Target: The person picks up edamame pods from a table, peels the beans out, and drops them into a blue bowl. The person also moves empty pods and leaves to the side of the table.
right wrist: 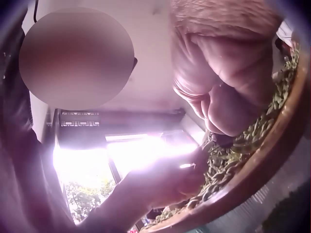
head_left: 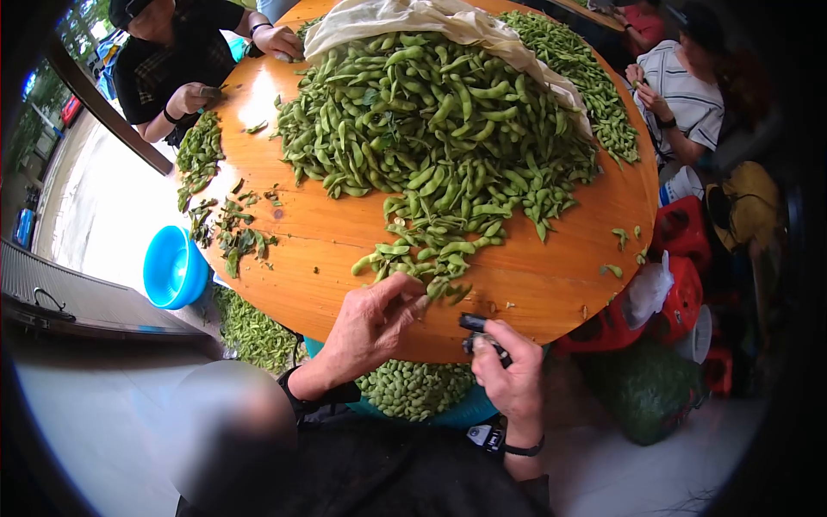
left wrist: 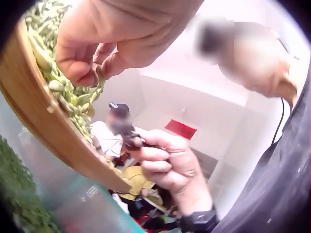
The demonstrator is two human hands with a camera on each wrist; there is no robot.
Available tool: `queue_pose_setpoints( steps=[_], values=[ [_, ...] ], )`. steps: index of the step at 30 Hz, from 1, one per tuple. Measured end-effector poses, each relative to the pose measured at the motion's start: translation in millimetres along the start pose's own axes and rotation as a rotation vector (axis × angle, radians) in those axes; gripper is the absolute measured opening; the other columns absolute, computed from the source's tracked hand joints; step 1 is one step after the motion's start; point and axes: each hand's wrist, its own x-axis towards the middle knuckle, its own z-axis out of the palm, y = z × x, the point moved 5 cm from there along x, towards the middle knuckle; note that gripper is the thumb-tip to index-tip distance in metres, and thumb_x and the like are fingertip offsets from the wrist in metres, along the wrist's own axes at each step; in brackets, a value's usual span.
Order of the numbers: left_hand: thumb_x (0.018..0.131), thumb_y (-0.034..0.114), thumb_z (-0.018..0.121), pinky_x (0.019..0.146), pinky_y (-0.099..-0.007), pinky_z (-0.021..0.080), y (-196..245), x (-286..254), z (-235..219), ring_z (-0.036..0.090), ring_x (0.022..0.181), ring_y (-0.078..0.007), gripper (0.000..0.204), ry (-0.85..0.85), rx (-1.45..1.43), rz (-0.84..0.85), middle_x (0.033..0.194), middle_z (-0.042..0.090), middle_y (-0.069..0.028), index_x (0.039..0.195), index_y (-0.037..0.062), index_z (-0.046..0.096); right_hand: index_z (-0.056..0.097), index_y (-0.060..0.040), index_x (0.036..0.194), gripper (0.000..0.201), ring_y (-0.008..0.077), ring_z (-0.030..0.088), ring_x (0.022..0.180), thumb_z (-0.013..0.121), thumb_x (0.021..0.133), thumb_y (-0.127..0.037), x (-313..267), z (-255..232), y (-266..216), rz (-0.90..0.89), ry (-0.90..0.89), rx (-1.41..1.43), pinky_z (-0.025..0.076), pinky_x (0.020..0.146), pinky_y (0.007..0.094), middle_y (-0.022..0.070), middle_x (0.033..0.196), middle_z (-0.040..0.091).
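A large heap of green soybean pods covers the middle of the round wooden table, and a strip of pods trails toward the front edge. At the end of that strip my left hand pinches a green pod between thumb and forefinger. The left wrist view shows the fingertips of the left hand meeting on it near the table rim. To the right, over the front edge, my right hand grips a small black hand tool, its exact kind unclear. Palm and curled fingers hide the tool in the right wrist view.
Below the table edge sits a teal tub of shelled beans. A blue basin and more pods lie left. Stripped leaves litter the tabletop. Other people sit across and right, near red stools.
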Motion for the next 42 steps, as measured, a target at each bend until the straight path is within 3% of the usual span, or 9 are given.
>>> queue_pose_setpoints(
  steps=[1,7,13,27,30,32,37,40,42],
  values=[
    [0.097,0.014,0.062,0.060,-0.0220,0.043,-2.2,-0.5,6.3,0.050,0.068,-0.0039,0.014,-0.061,-0.100,-0.113,0.073,0.058,0.0012,0.100,0.0000,0.061,0.064,0.0077,0.109,0.020,0.0064,0.054,0.060,0.059,0.091,0.000,3.1,7.4,6.3,0.046,-0.040,0.061,0.042,0.052,0.0224,0.0035,0.078,0.058],
    [0.096,0.014,0.065,0.058,-0.0209,0.043,-3.3,-5.3,25.4,0.049,0.065,-0.0025,0.014,-0.110,-0.160,-0.137,0.069,0.056,0.0022,0.096,0.0001,0.063,0.060,0.0084,0.120,0.026,0.0027,0.046,0.057,0.056,0.097,-0.004,11.2,9.6,23.1,0.259,-0.042,0.477,0.034,0.046,0.0190,-0.0008,0.075,0.054],
    [0.095,0.014,0.066,0.059,-0.0211,0.044,-5.7,-4.1,34.2,0.051,0.066,-0.0033,0.015,-0.130,-0.163,-0.083,0.070,0.059,0.0008,0.095,-0.0005,0.067,0.062,0.0060,0.109,0.017,0.0026,0.038,0.053,0.053,0.098,-0.004,15.4,6.1,29.8,0.345,-0.162,0.714,0.028,0.045,0.0188,-0.0033,0.069,0.047],
    [0.093,0.012,0.068,0.057,-0.0233,0.049,-2.2,-4.4,40.5,0.058,0.064,-0.0052,0.014,-0.105,-0.031,0.044,0.068,0.065,-0.0033,0.092,-0.0019,0.068,0.064,0.0058,0.109,0.018,0.0037,0.037,0.053,0.054,0.098,-0.004,8.9,-0.3,33.6,0.264,-0.159,0.646,0.028,0.045,0.0199,-0.0032,0.065,0.045],
    [0.094,0.014,0.067,0.053,-0.0239,0.047,-9.7,-6.3,42.6,0.059,0.062,-0.0082,0.016,-0.189,-0.189,-0.110,0.068,0.065,-0.0036,0.091,-0.0011,0.066,0.064,0.0059,0.109,0.018,0.0036,0.037,0.052,0.054,0.098,-0.004,7.2,-2.0,34.0,0.239,-0.164,0.654,0.028,0.045,0.0203,-0.0033,0.065,0.046],
    [0.096,0.018,0.064,0.047,-0.0247,0.043,-18.7,-11.1,54.3,0.057,0.055,-0.0112,0.019,-0.407,-0.839,-0.504,0.067,0.062,-0.0033,0.088,0.0013,0.063,0.064,0.0059,0.109,0.018,0.0036,0.037,0.052,0.054,0.097,-0.004,6.1,-0.9,34.9,0.239,-0.189,0.681,0.029,0.045,0.0205,-0.0033,0.066,0.046],
    [0.099,0.021,0.061,0.044,-0.0235,0.038,-17.8,-12.6,61.0,0.056,0.055,-0.0098,0.021,-0.491,-1.134,-0.585,0.067,0.060,-0.0002,0.089,0.0026,0.063,0.064,0.0053,0.107,0.017,0.0037,0.038,0.053,0.056,0.097,-0.005,4.2,0.8,33.3,0.173,-0.176,0.772,0.030,0.045,0.0206,-0.0029,0.068,0.048],
    [0.096,0.020,0.065,0.046,-0.0273,0.042,-17.8,-13.7,60.4,0.060,0.056,-0.0147,0.020,-0.372,-0.670,-0.506,0.068,0.062,-0.0050,0.093,0.0008,0.065,0.064,0.0054,0.105,0.015,0.0037,0.041,0.055,0.056,0.098,-0.005,1.2,-2.2,21.4,0.149,-0.056,0.523,0.032,0.046,0.0204,-0.0017,0.070,0.050],
    [0.091,0.018,0.071,0.050,-0.0279,0.047,2.3,-10.3,50.6,0.062,0.058,-0.0143,0.020,-0.020,-0.003,0.222,0.067,0.064,-0.0083,0.094,-0.0005,0.066,0.063,0.0057,0.103,0.014,0.0039,0.043,0.055,0.056,0.098,-0.005,-1.4,1.6,17.4,0.171,0.001,0.478,0.034,0.047,0.0206,-0.0011,0.071,0.051]
  ],
)
